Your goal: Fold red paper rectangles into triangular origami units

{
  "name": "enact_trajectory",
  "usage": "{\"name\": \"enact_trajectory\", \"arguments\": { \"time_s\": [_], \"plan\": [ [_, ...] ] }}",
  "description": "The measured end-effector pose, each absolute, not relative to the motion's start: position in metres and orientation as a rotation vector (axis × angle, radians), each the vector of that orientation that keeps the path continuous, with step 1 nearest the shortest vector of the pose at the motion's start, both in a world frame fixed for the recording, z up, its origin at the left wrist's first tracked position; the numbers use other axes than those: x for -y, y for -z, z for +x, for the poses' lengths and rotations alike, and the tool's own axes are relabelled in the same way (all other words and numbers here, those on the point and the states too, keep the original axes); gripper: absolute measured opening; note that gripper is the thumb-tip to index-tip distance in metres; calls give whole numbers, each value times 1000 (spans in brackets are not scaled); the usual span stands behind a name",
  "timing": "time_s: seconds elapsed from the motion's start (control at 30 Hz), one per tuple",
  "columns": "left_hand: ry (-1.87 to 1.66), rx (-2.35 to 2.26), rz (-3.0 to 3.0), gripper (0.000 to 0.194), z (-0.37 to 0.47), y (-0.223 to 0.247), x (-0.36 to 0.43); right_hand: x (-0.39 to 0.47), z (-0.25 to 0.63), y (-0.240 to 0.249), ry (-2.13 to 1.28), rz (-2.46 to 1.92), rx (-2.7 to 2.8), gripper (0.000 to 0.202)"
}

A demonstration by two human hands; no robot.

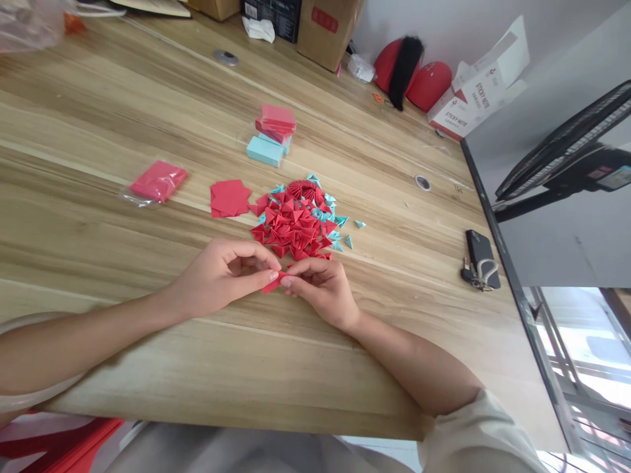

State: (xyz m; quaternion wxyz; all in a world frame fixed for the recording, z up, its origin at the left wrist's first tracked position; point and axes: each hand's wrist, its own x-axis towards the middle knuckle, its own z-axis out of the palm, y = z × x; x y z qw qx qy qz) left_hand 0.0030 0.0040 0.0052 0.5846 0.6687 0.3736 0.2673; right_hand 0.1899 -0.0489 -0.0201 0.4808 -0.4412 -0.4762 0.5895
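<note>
Wood-grained tabletop (374, 387) lies beneath both hands; left hand (217, 279) and right hand (323, 289) each pinch a small red paper piece (271, 284), thumbs and forefingers closed on it; just beyond the fingers sits a pile of folded red and blue pieces (296, 226), with loose red sheets (229, 198) beyond the left fingers

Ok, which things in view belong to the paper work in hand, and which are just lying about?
Seem part of the work:
red paper piece, between left hand and right hand
heap of folded pieces
loose red sheets
red stack, light-blue stack
wrapped red pack

Seem just lying about:
keys
black item beside them
crumpled white tissue
cardboard box
</note>
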Motion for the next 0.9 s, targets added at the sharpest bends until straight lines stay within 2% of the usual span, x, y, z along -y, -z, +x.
{"name": "enact_trajectory", "arguments": {
  "time_s": [0.33,0.9],
  "plan": [
    [-613,-809,1606,6,2,-3,-5,49,189,23,-1434,-1078,1154,26],
    [-646,-903,1513,10,6,-7,-4,50,194,17,-1422,-1102,1279,33]
  ]
}}
